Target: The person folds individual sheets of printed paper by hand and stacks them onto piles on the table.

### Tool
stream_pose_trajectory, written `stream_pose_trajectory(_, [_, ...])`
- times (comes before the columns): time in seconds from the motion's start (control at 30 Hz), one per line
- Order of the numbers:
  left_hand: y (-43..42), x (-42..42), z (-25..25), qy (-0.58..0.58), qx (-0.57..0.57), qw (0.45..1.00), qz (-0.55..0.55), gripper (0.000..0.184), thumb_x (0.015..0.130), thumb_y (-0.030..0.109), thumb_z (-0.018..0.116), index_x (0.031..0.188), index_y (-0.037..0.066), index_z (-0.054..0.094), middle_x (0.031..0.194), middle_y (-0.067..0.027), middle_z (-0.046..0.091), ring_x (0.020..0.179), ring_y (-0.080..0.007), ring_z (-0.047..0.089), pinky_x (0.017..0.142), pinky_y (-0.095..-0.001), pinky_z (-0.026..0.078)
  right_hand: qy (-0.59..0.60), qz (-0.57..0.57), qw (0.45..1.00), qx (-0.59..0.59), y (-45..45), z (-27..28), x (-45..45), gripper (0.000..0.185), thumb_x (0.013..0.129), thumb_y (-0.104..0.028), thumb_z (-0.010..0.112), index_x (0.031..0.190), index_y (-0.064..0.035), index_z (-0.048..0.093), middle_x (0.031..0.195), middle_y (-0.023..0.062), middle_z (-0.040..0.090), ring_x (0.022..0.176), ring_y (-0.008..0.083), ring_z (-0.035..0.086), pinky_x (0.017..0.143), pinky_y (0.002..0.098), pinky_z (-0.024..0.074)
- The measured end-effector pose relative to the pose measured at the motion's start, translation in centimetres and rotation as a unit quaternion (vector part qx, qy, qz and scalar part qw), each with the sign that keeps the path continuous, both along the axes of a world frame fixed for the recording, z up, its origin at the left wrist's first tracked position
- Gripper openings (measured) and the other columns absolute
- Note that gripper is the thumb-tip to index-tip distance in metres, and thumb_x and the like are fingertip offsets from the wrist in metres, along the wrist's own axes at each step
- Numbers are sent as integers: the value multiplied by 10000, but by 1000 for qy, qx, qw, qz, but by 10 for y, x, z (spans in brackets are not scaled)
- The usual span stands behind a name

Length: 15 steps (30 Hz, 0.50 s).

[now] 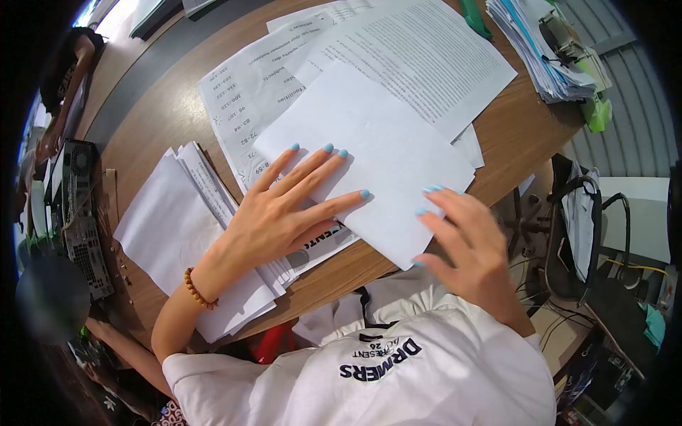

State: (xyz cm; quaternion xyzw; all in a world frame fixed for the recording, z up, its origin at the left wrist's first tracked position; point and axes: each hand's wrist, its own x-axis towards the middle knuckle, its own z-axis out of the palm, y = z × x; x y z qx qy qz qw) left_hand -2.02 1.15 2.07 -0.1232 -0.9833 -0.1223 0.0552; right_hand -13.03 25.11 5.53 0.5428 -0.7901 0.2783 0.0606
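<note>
A blank white sheet of paper [383, 153] lies in front of me over printed pages. My left hand [288, 195] rests flat on its left part, fingers spread, with a bead bracelet at the wrist. At the sheet's lower right edge is my right hand [465, 245], its fingers apart and curved, slightly blurred; whether its fingertips touch the paper I cannot tell. Beneath the sheet is a printed page with a list of numbers [245, 106], and a page of dense text [419, 64] lies beyond. Part of a dark-lettered page [327, 245] shows below my left hand.
A stack of papers [177, 220] lies left of my left arm on the wooden table [163, 121]. A paper pile [536, 53] and a green object [474, 18] are at the far right. Computer equipment [82, 213] stands on the left, where other people's arms show.
</note>
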Motion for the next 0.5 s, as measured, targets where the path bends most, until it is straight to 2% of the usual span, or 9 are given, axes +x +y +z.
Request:
stream_pose_trajectory(0.07, [0,1,0,-6,-3,1000,-1,483,768,310,606,1232,378,488,1349,-33,424,1262,-209,371,1076,-436,253,-3,71,994,86,-5,-12,3,489,755,-349,651,1124,-40,565,1220,197,485,1150,343,460,934,449,396])
stream_pose_trajectory(0.1, [0,1,0,-7,-3,1000,-1,483,768,310,606,1232,378,488,1349,-33,424,1262,-209,371,1076,-436,253,-4,71,994,85,-6,-18,5,489,755,-349,651,1124,-40,565,1220,197,485,1150,343,460,934,449,396])
stream_pose_trajectory(0.17, [-1,2,-2,-6,12,1000,-3,476,762,303,607,1221,367,503,1349,-41,425,1264,-214,369,1075,-438,254,-23,82,990,116,-7,-28,8,568,742,-444,607,1206,-122,544,1283,219,437,1212,380,395,971,492,354])
stream_pose_trajectory(0.27, [-3,2,-2,-17,14,1000,-13,425,801,351,555,1224,345,509,1350,-49,422,1270,-220,361,1076,-442,249,-19,99,988,117,-6,-35,9,579,731,-458,600,1235,-181,528,1298,226,417,1221,407,371,983,533,321])
stream_pose_trajectory(0.4, [-4,2,-2,-28,7,999,-21,395,846,401,476,1232,322,510,1355,-57,415,1274,-229,354,1074,-449,245,-29,119,985,121,-7,-35,10,565,735,-469,591,1238,-219,526,1316,230,392,1233,412,351,984,579,285])
stream_pose_trajectory(0.5, [-3,1,2,-39,-6,999,-27,409,877,436,396,1244,294,505,1370,-71,390,1277,-248,345,1072,-460,239,1,117,981,156,-8,-34,14,569,712,-544,531,1185,-230,572,1318,235,385,1251,429,313,977,620,252])
